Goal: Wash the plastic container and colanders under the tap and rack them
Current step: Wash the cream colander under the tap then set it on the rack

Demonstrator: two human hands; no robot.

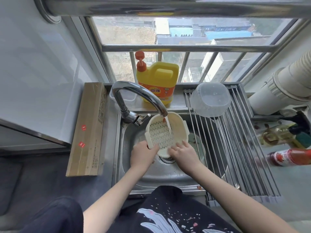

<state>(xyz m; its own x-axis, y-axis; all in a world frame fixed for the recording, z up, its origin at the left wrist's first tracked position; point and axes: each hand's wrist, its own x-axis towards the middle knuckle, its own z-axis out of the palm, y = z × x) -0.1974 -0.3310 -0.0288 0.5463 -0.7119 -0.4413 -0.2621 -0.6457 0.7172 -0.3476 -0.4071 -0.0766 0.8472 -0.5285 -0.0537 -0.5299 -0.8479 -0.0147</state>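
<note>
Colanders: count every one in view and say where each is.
2. A cream colander held under the tap; a second colander, mostly hidden, lies in the sink behind the right hand. Others may be hidden.

One colander (161,132), one container (210,100), two bottles (292,158).

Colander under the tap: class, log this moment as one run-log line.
step: rinsing cream colander | tap: running | left hand: grips rim | right hand: fingers on mesh | clear container: upturned on rack
</note>
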